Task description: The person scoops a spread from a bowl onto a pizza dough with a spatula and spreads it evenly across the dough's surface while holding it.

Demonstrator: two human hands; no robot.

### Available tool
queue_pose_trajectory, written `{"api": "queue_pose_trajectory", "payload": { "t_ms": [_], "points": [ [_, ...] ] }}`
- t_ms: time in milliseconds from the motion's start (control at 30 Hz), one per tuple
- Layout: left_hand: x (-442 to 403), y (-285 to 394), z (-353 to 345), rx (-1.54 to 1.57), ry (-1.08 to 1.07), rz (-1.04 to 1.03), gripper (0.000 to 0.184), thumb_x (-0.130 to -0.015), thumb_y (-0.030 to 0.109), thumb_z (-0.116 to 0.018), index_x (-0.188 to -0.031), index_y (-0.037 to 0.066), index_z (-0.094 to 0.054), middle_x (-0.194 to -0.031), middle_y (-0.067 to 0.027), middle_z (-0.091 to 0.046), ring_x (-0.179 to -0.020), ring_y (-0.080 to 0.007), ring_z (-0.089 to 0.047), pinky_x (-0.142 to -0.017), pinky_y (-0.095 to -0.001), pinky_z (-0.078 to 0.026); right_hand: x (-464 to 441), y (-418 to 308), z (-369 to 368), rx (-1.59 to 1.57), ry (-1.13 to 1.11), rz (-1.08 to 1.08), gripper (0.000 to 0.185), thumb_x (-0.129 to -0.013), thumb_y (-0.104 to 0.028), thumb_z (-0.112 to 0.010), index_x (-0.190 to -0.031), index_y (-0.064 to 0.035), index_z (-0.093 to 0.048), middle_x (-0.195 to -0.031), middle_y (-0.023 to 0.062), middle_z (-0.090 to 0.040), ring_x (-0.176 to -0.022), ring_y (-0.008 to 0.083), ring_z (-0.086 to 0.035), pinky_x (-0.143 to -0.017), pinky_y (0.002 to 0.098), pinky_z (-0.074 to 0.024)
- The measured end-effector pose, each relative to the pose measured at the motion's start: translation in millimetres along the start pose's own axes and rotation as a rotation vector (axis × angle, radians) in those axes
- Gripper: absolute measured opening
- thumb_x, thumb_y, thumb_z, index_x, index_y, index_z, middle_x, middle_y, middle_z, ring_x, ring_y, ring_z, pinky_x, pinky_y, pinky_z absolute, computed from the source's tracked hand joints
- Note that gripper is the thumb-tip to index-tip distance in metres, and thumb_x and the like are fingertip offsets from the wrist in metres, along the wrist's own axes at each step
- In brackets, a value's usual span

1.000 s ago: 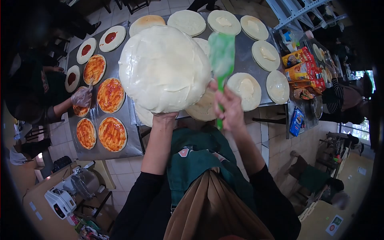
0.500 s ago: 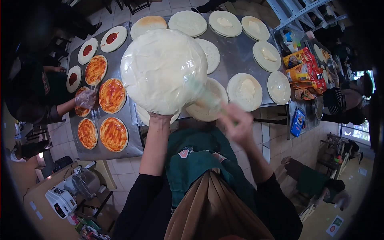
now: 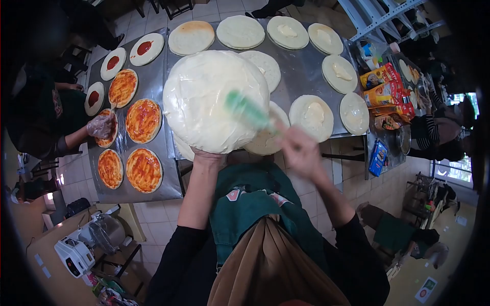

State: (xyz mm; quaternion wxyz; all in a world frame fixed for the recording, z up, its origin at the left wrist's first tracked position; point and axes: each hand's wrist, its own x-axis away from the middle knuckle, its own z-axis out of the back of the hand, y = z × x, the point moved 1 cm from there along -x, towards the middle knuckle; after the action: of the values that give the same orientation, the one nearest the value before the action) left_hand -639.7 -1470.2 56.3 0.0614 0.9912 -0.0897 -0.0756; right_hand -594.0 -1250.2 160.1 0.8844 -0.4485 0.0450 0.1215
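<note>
A round pizza base [image 3: 212, 97] with a glossy white spread over its top is held up above the near edge of the table. My left hand [image 3: 208, 157] supports it from underneath, its fingers hidden below the dough. Gripped in my right hand [image 3: 301, 151] is a green spatula [image 3: 247, 109], blurred by motion, its head against the spread on the right half of the base. Partly behind the raised base lie a coated base [image 3: 264, 145] and another pale base [image 3: 266, 69] on the metal table.
Bases with white dollops, such as this base [image 3: 312, 118], lie on the metal table [image 3: 301, 69]. Leftward, a co-worker's gloved hand [image 3: 102, 125] works among sauce-covered bases [image 3: 144, 121]. Food pouches [image 3: 383, 94] and a blue packet [image 3: 377, 158] sit at the right.
The raised base has shifted slightly right and down. The spatula head has moved up and left across the spread. The co-worker's gloved hand has moved a little left.
</note>
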Motion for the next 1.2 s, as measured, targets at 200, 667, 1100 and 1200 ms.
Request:
{"api": "queue_pose_trajectory", "payload": {
  "t_ms": [200, 667, 1100, 1200],
  "points": [
    [17.2, -5.4, -8.8, -0.364, 0.705, -0.095, 0.069, -0.090, 0.055, -0.045, -0.141, 0.010, -0.036, -0.140, -0.0116, -0.044, -0.125, -0.0314, -0.045, -0.104, -0.0528, -0.037, 20.1, -7.6, -12.1, -0.158, -0.042, 0.077, 0.039, -0.080, -0.002, -0.068, -0.119, -0.0007, -0.062, -0.077, 0.0098, -0.060, -0.063, 0.0157, -0.054, -0.057, 0.0281, -0.0449],
    [-10.4, 7.3, -25.9, -0.131, 0.341, -0.160, 0.066, -0.085, 0.052, -0.056, -0.135, 0.010, -0.044, -0.136, -0.0116, -0.049, -0.123, -0.0341, -0.048, -0.103, -0.0535, -0.039, 20.2, 29.1, -25.4, -0.268, 0.128, -0.214, 0.032, -0.086, -0.007, -0.063, -0.119, -0.0027, -0.063, -0.092, 0.0116, -0.064, -0.083, 0.0173, -0.062, -0.079, 0.0277, -0.0480],
    [-18.4, 13.6, -26.1, 0.460, 0.057, 0.129, 0.071, -0.078, 0.052, -0.063, -0.135, 0.012, -0.046, -0.139, -0.0098, -0.047, -0.128, -0.0326, -0.043, -0.108, -0.0549, -0.032, -25.7, 13.6, -9.5, -0.838, 0.108, -0.285, 0.030, -0.093, -0.009, -0.056, -0.122, -0.0032, -0.060, -0.075, -0.0031, -0.059, -0.046, -0.0014, -0.032, -0.041, 0.0162, -0.0248],
    [-24.9, 0.6, -20.7, 0.540, -0.017, 0.084, 0.073, -0.080, 0.053, -0.061, -0.137, 0.013, -0.042, -0.141, -0.0101, -0.044, -0.130, -0.0329, -0.040, -0.108, -0.0554, -0.030, 10.7, 36.1, -46.1, -0.523, 0.269, -0.156, 0.027, -0.089, -0.008, -0.061, -0.114, 0.0004, -0.064, -0.105, 0.0123, -0.068, -0.081, 0.0136, -0.065, -0.075, 0.0256, -0.0505]
  ]
}}
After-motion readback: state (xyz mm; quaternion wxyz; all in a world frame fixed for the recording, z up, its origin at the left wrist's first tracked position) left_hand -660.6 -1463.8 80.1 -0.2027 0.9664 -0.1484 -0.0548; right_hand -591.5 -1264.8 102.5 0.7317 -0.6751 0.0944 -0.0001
